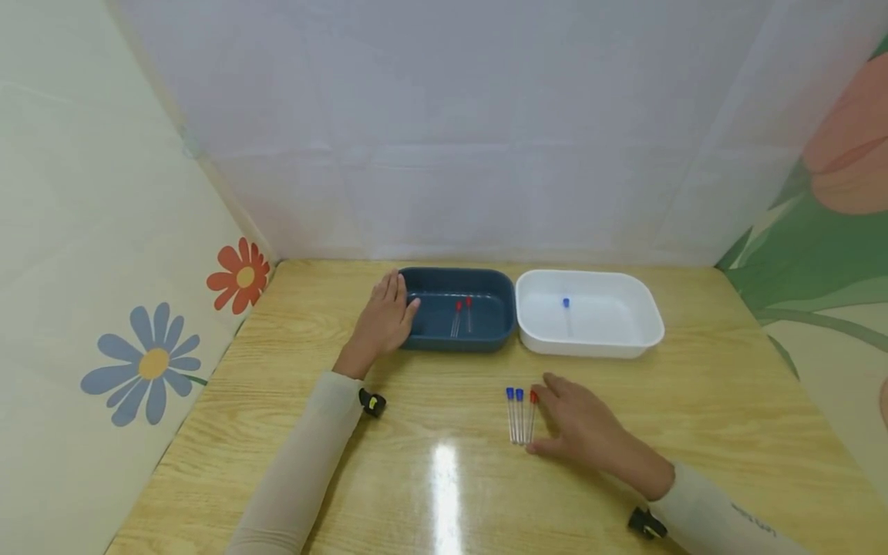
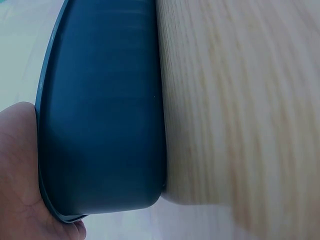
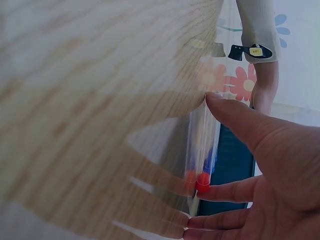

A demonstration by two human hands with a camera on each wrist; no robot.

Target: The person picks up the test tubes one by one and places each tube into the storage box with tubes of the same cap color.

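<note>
My left hand (image 1: 384,320) rests at the left end of the dark blue tray (image 1: 461,347), fingers straight along its rim and thumb over the edge. In the left wrist view, part of the palm (image 2: 20,185) lies against the tray's rim. On the table, my right hand (image 1: 583,424) pinches a red-capped tube (image 1: 532,420) end to end, index finger at the cap and thumb at the clear end. Just left of it lie two blue-capped tubes (image 1: 515,416). The right wrist view shows the red cap (image 3: 203,182) against a fingertip.
Two red-capped tubes (image 1: 469,316) lie inside the dark blue tray. A white tray (image 1: 590,348) stands right beside it, holding one blue-capped tube (image 1: 566,304). Both trays sit near the back wall (image 1: 444,154) on a glossy wooden table (image 1: 388,493).
</note>
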